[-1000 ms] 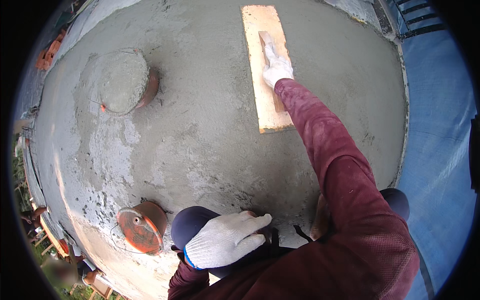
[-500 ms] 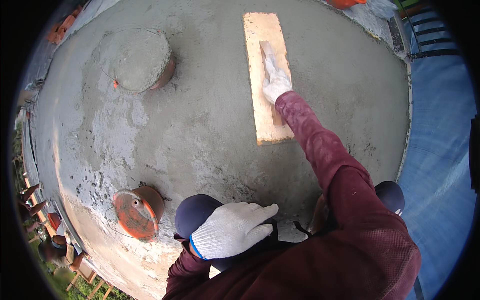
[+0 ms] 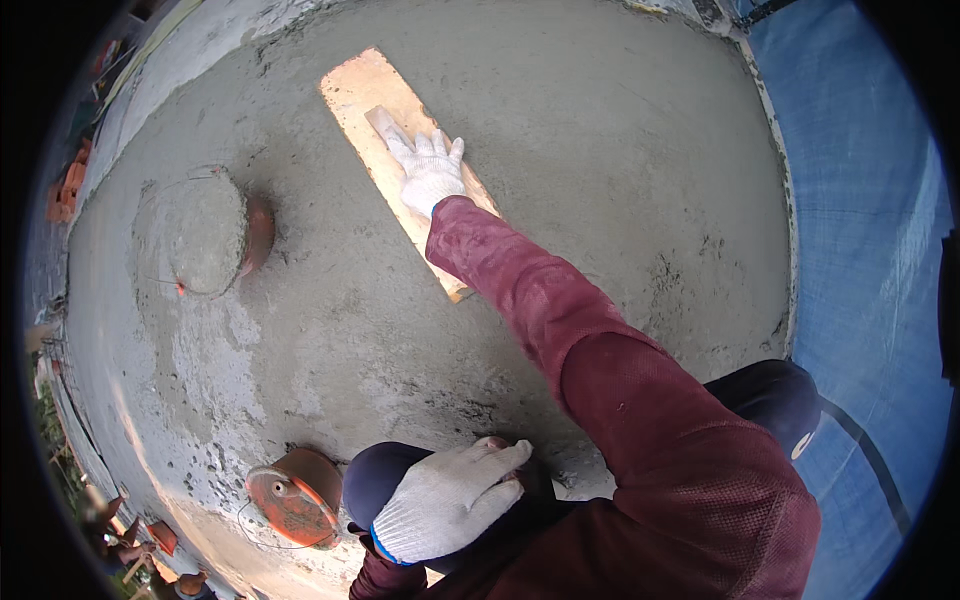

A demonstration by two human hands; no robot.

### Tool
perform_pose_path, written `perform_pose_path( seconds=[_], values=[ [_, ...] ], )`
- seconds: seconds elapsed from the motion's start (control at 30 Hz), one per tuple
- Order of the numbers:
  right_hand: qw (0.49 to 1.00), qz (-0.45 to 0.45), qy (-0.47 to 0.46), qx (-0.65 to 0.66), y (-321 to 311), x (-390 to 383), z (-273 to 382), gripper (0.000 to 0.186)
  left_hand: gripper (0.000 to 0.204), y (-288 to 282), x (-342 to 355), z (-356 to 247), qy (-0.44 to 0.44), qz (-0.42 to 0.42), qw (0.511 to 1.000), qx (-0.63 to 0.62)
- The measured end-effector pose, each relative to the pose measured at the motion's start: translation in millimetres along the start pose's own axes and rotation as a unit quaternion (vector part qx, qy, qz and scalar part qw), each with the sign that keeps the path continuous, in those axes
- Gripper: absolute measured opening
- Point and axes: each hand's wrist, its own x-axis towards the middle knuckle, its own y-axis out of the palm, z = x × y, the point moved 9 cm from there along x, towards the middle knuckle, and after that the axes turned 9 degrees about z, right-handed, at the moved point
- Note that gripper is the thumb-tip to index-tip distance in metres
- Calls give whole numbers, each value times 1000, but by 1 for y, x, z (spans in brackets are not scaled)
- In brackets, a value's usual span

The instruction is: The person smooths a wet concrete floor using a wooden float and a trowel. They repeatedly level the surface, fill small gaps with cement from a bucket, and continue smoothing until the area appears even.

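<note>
head view: the right hand [image 3: 432,172] reaches out toward 12 o'clock, gloved in white, its palm pressed on the handle of a long wooden float [image 3: 400,160]; the fingers look wrapped over the grip, though the glove hides how tightly. the float lies flat on the wet cement surface [image 3: 600,150], angled from 11 o'clock down toward the centre of the picture, its near end tucked under the red sleeve [image 3: 560,310]. the left hand [image 3: 445,500] rests at 6 o'clock, fingers loosely curled over a dark knee [image 3: 375,480], gripping nothing else that i can tell.

at 9 o'clock a round orange pan [image 3: 205,235] heaped with cement sits on the surface; a second orange pan [image 3: 292,495], tipped on its side, lies at 7 o'clock, just beside the knee. a blue sheet [image 3: 860,250] borders the slab at 3 o'clock.

risks, as i judge them: with the arm stretched this far, uneven pressure could dip one edge of the float and gouge a ridge into the smooth area. leaning further could shift the knee and scar the rougher cement near 6 o'clock. the tipped pan is close enough to be nudged into the wet surface.
</note>
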Motion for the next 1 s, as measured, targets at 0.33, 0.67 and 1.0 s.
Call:
perform_pose_path(
  seconds=[0.33, 0.67, 1.0],
  values=[
    [935, -105, 322, 102, -93, -264, -210, 99, 35, 1, 42, 34, -4, 108, 994, -4],
    [930, -103, 351, 1, -91, -285, -272, 88, 34, 27, 83, -5, 17, 186, 981, 56],
    [979, -47, 166, 105, -176, -392, -331, 72, 36, 34, 61, -23, -3, 139, 988, 61]
  ],
)
